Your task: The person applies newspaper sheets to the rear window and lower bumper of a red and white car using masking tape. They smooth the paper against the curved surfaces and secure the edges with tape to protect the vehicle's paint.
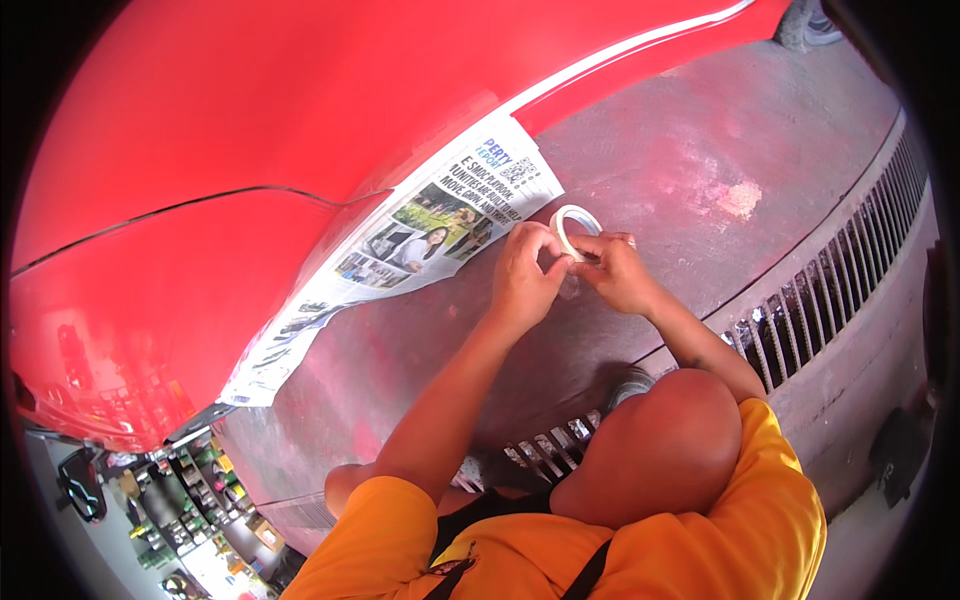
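A roll of pale masking tape [561,232] is held up between my two hands, above the stained floor. My right hand [618,272] grips the roll, thumb and fingers closed on its lower right side. At the roll's lower left edge, my left hand [524,277] has its thumb and fingers closed in a pinch; whether a loose tape end lies between them is hidden. Left of my hands, a sheet of printed newspaper [425,235] hangs along the lower edge of a glossy red car body [250,125], its lower part creased.
A white strip [620,42] runs along the body's lower edge beyond the newspaper. Slotted floor grates [830,285] curve along the right and pass beneath me. My bent knee [655,445] rises close under my right forearm. Cluttered shelves [185,500] stand at lower left.
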`<move>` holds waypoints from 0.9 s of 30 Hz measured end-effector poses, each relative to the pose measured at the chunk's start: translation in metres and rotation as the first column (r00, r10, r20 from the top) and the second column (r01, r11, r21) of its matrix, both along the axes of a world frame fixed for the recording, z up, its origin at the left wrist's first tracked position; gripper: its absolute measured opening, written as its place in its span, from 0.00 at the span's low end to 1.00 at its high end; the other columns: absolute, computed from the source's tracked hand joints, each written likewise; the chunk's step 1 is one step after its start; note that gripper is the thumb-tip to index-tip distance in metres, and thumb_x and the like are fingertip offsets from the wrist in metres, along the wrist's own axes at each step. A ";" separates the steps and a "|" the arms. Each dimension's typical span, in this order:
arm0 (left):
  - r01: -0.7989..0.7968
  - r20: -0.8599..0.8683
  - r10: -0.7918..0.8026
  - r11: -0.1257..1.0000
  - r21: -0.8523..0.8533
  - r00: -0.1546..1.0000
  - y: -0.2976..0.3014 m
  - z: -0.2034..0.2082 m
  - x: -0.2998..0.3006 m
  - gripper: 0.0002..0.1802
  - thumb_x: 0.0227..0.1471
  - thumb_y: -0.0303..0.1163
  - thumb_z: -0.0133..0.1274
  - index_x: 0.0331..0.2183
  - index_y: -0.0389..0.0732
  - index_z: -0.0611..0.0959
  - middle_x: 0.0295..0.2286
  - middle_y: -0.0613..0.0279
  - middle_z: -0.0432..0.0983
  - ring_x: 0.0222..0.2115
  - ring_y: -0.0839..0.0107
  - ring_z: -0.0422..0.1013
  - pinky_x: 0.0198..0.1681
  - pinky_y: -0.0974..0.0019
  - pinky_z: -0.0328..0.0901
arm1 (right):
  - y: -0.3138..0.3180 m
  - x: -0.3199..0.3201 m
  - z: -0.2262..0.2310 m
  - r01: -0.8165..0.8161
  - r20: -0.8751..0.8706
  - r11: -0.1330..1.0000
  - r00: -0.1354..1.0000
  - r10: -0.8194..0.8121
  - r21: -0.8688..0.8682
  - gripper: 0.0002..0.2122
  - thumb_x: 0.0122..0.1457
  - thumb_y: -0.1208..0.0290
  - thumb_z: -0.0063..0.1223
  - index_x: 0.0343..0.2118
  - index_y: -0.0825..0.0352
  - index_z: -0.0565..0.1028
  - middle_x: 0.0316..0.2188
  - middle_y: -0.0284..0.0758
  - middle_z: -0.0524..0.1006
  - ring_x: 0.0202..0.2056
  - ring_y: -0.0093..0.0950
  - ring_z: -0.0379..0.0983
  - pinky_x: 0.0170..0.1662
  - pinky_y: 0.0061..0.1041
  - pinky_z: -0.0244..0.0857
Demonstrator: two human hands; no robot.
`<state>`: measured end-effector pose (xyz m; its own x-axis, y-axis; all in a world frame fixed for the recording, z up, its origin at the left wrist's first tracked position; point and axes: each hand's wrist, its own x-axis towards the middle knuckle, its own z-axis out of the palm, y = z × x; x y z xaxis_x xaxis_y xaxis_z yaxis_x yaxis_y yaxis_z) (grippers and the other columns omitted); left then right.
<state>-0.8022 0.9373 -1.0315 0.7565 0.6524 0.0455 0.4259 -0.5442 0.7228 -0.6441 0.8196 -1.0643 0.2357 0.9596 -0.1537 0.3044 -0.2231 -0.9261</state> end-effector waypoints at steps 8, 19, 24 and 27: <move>-0.091 -0.060 0.095 0.994 0.068 0.994 0.010 0.005 -0.019 0.08 0.57 0.28 0.62 0.39 0.37 0.88 0.34 0.51 0.85 0.36 0.52 0.82 0.38 0.56 0.74 | 0.008 -0.009 -0.010 -0.135 -0.039 0.991 0.990 0.135 0.003 0.14 0.63 0.69 0.61 0.51 0.60 0.81 0.26 0.40 0.79 0.33 0.37 0.77 0.51 0.41 0.60; -0.084 0.022 0.087 0.990 -0.112 0.996 0.007 -0.045 -0.029 0.08 0.65 0.33 0.55 0.36 0.38 0.79 0.34 0.56 0.73 0.37 0.62 0.72 0.43 0.63 0.66 | 0.004 -0.003 0.003 -0.065 -0.364 0.998 0.930 0.059 -0.004 0.15 0.67 0.75 0.58 0.56 0.69 0.78 0.34 0.33 0.84 0.38 0.17 0.77 0.44 0.24 0.70; -0.113 -0.036 0.119 0.737 -0.666 0.992 0.029 0.018 -0.026 0.06 0.62 0.31 0.65 0.34 0.41 0.83 0.30 0.75 0.75 0.31 0.85 0.67 0.35 0.74 0.63 | 0.005 0.002 0.020 0.166 -0.399 0.977 0.912 -0.099 0.136 0.15 0.71 0.70 0.56 0.58 0.67 0.75 0.24 0.27 0.80 0.30 0.15 0.74 0.36 0.24 0.69; -0.182 -0.006 0.196 0.897 -0.404 0.981 0.026 0.017 -0.017 0.06 0.59 0.25 0.66 0.33 0.38 0.83 0.27 0.71 0.78 0.28 0.84 0.69 0.32 0.74 0.64 | 0.016 -0.004 0.032 0.253 -0.069 0.961 0.967 -0.246 0.113 0.13 0.71 0.68 0.55 0.56 0.61 0.76 0.20 0.28 0.80 0.23 0.20 0.77 0.29 0.31 0.69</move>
<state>-0.8190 0.9635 -1.0145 0.6200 0.7511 -0.2266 0.4635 -0.1176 0.8783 -0.6476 0.8358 -1.0319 0.4645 0.8835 -0.0606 0.2019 -0.1723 -0.9641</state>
